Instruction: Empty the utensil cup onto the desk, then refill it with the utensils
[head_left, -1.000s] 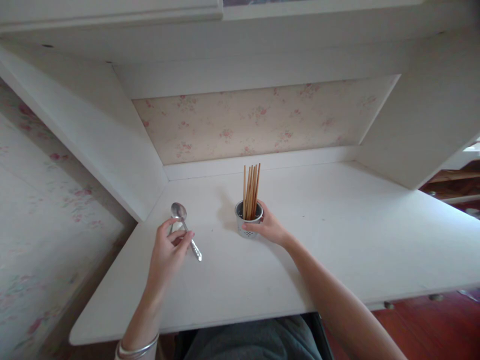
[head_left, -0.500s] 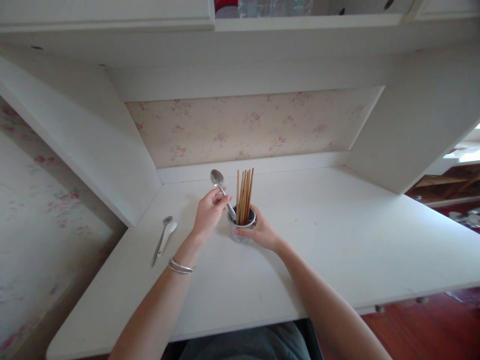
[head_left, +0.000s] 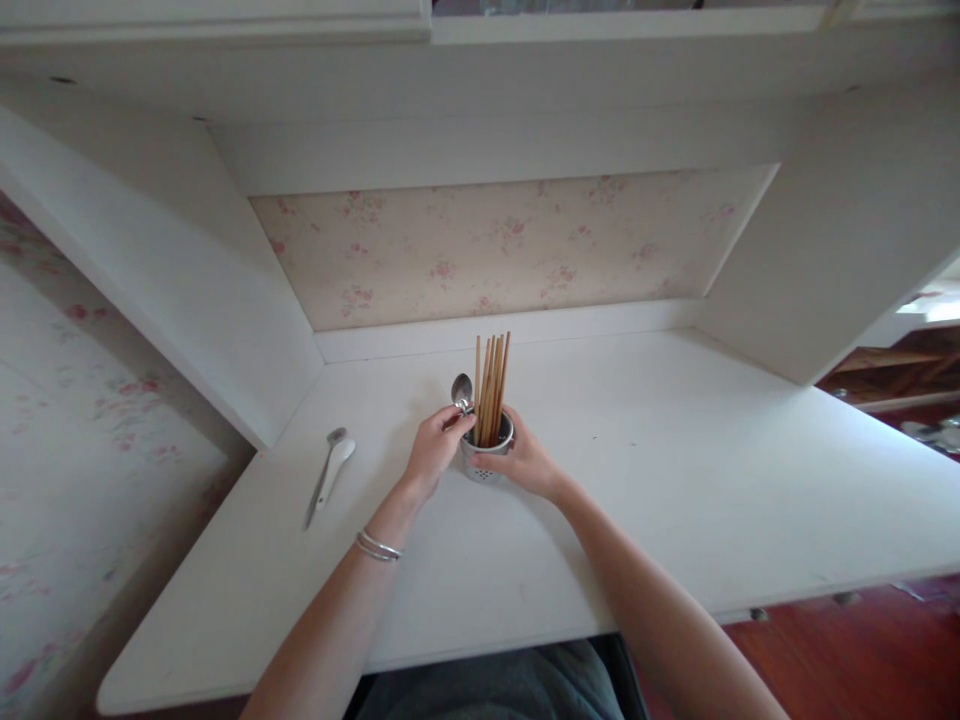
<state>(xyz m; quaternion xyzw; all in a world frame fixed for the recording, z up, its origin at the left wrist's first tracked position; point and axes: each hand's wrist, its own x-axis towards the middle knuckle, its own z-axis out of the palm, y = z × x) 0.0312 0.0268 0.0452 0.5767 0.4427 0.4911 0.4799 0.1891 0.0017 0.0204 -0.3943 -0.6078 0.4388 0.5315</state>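
Note:
A perforated metal utensil holder (head_left: 484, 470) stands upright on the white desk, with several wooden chopsticks (head_left: 491, 390) in it. My right hand (head_left: 525, 458) is wrapped round the holder's right side. At its left rim, my left hand (head_left: 439, 445) pinches a metal spoon (head_left: 462, 388) just below the bowl. The spoon's bowl points up, and its handle is hidden by my fingers and the holder. Off to the left on the desk, a white spoon (head_left: 335, 472) lies against a second metal spoon (head_left: 322, 485).
The white desk (head_left: 645, 480) has side panels left and right and a low ledge at the back. A cabinet (head_left: 480, 80) overhangs it. Floral wallpaper (head_left: 510, 245) covers the back wall.
My left hand has moved right and down, lowering the metal spoon deeper into the utensil holder beside the chopsticks. My right hand keeps its hold on the holder.

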